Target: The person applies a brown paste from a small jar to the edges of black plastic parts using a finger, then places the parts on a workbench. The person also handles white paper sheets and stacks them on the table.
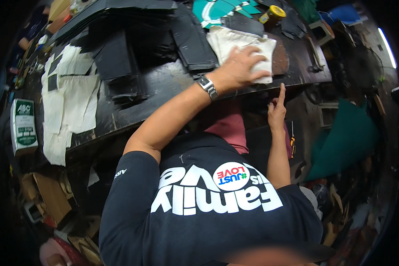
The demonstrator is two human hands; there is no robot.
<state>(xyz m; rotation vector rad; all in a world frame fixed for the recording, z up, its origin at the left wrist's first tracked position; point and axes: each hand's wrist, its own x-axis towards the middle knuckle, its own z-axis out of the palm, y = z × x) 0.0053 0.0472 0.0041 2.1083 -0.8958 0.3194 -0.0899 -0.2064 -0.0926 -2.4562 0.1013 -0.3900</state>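
Note:
My left hand (241, 66) lies over a small stack of white cloth pieces (220, 41) near the table's front edge. Its fingers are spread and bent, with the tips on the cloth. A metal-banded watch (207, 87) circles that wrist. Beyond the stack is a black piece (244, 25), and a brown flat piece (280, 61) shows at its right. Just below the table edge, my right hand (277, 114) has its index finger stretched up towards the edge. The other fingers are partly curled, and no object shows in them.
Stacks of black cut pieces (193, 40) cover the table's middle. White pieces (71, 102) hang over its left front edge beside a white and green can (24, 126). Green pieces (226, 11) and a yellow-lidded jar (272, 14) lie at the back. A green sheet (346, 137) stands at right.

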